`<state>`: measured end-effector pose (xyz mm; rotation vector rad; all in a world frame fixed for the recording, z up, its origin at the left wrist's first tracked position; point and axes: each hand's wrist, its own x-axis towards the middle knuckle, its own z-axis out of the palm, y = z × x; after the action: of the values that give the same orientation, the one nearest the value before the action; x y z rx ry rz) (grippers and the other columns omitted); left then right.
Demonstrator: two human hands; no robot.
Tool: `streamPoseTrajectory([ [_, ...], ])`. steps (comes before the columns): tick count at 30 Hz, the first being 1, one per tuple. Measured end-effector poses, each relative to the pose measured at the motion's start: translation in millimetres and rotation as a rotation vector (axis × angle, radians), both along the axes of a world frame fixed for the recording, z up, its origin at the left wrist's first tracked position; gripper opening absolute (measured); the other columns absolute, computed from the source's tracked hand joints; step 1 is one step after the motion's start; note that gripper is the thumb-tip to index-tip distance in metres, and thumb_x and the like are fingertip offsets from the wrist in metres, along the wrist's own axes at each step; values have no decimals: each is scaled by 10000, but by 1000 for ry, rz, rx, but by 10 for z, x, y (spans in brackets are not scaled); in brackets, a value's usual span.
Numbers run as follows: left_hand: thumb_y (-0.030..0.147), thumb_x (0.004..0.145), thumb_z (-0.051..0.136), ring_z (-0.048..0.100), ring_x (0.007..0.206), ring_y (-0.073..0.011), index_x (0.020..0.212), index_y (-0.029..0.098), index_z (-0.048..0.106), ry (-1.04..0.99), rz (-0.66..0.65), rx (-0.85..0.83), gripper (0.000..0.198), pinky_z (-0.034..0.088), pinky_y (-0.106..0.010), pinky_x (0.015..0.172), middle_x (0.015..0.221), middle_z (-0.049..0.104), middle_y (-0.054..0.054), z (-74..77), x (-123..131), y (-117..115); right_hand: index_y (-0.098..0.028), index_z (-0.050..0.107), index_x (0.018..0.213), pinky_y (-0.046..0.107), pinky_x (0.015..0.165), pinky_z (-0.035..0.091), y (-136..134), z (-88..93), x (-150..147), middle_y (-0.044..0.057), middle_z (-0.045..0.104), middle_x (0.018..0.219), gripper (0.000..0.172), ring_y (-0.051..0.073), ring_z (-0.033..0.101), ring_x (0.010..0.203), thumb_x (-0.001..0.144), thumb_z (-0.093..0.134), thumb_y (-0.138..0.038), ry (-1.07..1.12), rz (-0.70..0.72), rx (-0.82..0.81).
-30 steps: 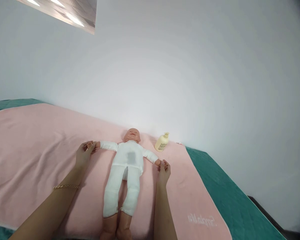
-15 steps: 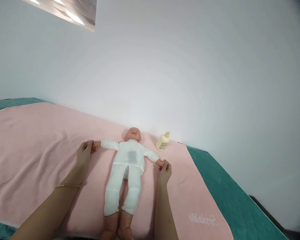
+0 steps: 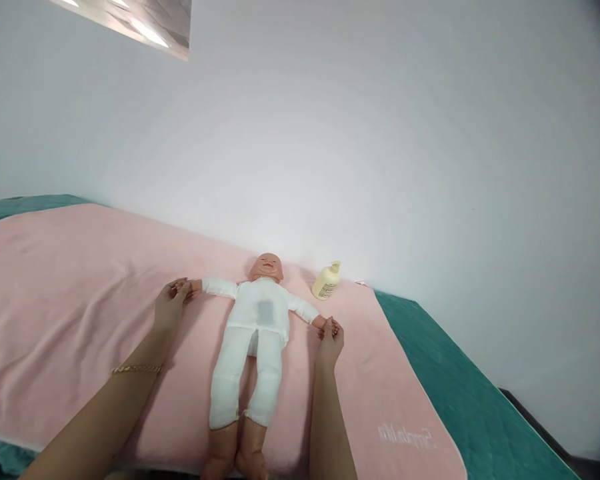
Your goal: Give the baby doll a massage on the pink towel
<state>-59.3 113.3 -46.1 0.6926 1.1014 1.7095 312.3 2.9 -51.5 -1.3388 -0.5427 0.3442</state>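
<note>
A baby doll (image 3: 253, 340) with a white cloth body lies on its back, its arms spread out to both sides. My left hand (image 3: 171, 301) is closed round the doll's hand on the left, thumb on top. On the right, my right hand (image 3: 332, 340) pinches the doll's other hand between thumb and fingers. A grey patch marks the doll's chest, and its bare lower legs point towards me. Beyond my right hand, near the doll's head, a pale yellow pump bottle (image 3: 326, 281) stands on the blanket.
Under the doll spreads a pink blanket (image 3: 80, 280) with folds at the left and white lettering at the lower right. Green bedding (image 3: 460, 373) shows past its edges. A pale wall (image 3: 330, 133) rises right behind, with a window-like opening (image 3: 150, 23) at the upper left.
Hardly anything differs. My fingers and thumbs have shifted slightly on the doll's hands, and the view has tilted a little.
</note>
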Motion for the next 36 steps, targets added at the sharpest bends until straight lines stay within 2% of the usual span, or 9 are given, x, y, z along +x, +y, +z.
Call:
streamPoseTrajectory([
  [9,363,679,837,652,817,-174,962,175,656,24,-11,61,385,566,-320,750,978,672,-49,26,3,-57,-187,570,925,306,551,452,-31,64,-66,2,593,735,537,154,536,592,767,694,-686,-20,-5,-18],
  [14,392,696,818,659,806,-179,943,174,660,16,-12,70,365,568,-324,746,949,675,-49,0,11,-37,-209,549,852,295,518,420,-39,67,-74,-30,547,644,529,141,490,543,792,639,-727,-48,-26,-22],
  [17,391,767,746,676,825,-198,957,170,661,9,-7,57,304,582,-350,767,974,695,-78,-14,14,-13,-204,573,860,299,528,426,-28,50,-51,-16,571,677,535,145,504,559,797,623,-733,-55,-44,-27],
  [21,363,832,669,685,880,-209,1017,169,663,21,9,29,268,585,-367,808,1017,701,-99,-31,7,16,-178,629,973,312,574,469,-5,10,-11,46,651,851,563,161,564,635,802,613,-714,-49,-47,-17],
  [27,362,760,753,686,942,-235,1123,190,679,98,-2,8,409,566,-409,894,1072,711,-103,-59,-31,16,-163,634,1134,332,668,534,11,-32,18,100,666,1055,588,177,623,751,801,652,-647,-15,-12,15],
  [30,348,725,781,686,951,-244,1120,190,685,133,6,3,435,565,-412,897,1077,713,-106,-31,-34,-5,-156,633,1134,334,679,542,6,-28,14,103,665,1054,591,180,625,764,798,674,-640,-3,-2,16],
  [36,348,695,803,688,912,-226,1047,178,689,143,7,21,407,579,-375,853,1050,708,-98,59,-7,-65,-150,623,1085,316,598,503,-7,2,7,66,650,938,602,155,576,658,751,728,-640,-13,1,5],
])
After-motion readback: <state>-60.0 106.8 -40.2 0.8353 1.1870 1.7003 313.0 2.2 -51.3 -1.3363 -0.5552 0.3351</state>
